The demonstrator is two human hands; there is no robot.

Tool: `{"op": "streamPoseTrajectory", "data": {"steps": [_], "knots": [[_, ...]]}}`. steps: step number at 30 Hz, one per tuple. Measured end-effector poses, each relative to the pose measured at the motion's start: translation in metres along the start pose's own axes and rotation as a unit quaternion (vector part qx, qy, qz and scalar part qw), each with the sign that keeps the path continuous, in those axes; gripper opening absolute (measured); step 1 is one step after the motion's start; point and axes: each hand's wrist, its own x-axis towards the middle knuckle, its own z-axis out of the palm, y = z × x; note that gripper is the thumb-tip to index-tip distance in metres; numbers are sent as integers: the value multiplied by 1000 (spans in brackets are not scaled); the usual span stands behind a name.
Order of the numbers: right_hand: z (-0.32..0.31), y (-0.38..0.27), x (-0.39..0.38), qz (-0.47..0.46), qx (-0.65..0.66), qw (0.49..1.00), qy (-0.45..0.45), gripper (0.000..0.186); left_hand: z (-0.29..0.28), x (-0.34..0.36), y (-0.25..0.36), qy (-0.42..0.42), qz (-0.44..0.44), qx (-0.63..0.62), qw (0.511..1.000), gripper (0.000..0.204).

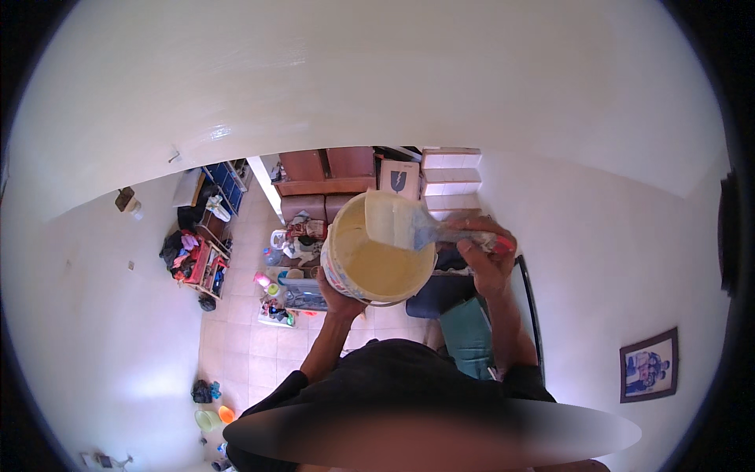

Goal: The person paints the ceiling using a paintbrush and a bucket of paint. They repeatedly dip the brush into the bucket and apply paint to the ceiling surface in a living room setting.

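A round bucket [334, 263] with cream-coloured paint [381, 267] inside is held up in front of my chest. My left hand [340, 300] grips it at its lower left side, with the fingers partly hidden beneath it. Over the bucket's upper right rim, my right hand [489, 250] is closed round the handle of a wide paintbrush [393, 223]. The brush's bristles, coated in cream paint, hang over the bucket's mouth and point left. The handle has a red end [501, 245]. Whether the bristles touch the rim I cannot tell.
A pale wall surface [377, 71] spans the top, with shiny patches at left. Far below lie a tiled floor [259, 354], a brown sofa [303, 206], a cardboard box [399, 179], white steps [450, 179] and a cluttered red rack [208, 263]. A framed picture [649, 365] hangs at right.
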Motion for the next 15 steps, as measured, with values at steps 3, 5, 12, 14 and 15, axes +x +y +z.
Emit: {"op": "streamPoseTrajectory", "data": {"steps": [3, 5, 12, 14, 15], "knots": [[18, -12, 27, -146, -46, 988, 21, 25, -5, 2, 6, 27, 40, 47, 998, 83], [41, -18, 55, -249, -43, 967, 27, 26, -7, -2, 10, 27, 63, 63, 996, 83], [109, -34, 147, -377, -152, 914, -2, 25, 12, -11, 20, 37, 97, 69, 992, 80], [89, -37, 150, -357, -184, 915, 34, 26, 13, -14, 22, 30, 97, 72, 992, 79], [75, -38, 149, -346, -200, 915, 48, 26, 12, -15, 22, 27, 99, 71, 992, 78]]}}
